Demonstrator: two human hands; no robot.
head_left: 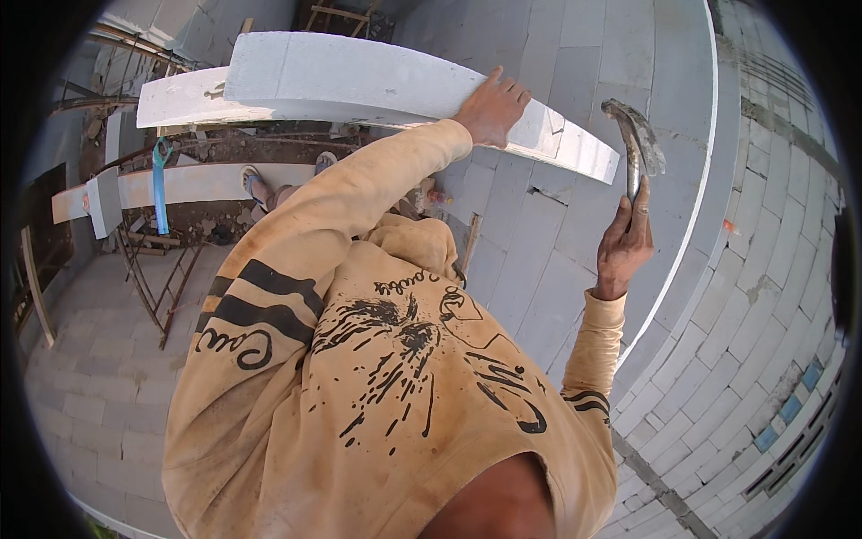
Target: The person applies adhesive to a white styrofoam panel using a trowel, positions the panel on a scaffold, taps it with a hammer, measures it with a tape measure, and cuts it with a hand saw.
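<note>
My left hand (492, 106) rests on the right end of a long pale lightweight block (350, 76), fingers stretched and slightly apart. This block lies on a white ledge or course of blocks (575, 148), which shows at both its ends. Off to the right, my right hand (626, 242) is closed round the handle of a mortar-crusted trowel (639, 144). The trowel points up, apart from the block, in front of a grey block wall (539, 242). Its blade is seen nearly edge-on, so its full shape is unclear.
At left a plank (206, 184) spans below the blocks, with a blue strap (160, 193) hanging there. A rusty metal scaffold frame (162, 278) stands beneath. My sandalled foot (251, 182) is on the plank. Rubble lies below. Another block wall (754, 260) rises at far right.
</note>
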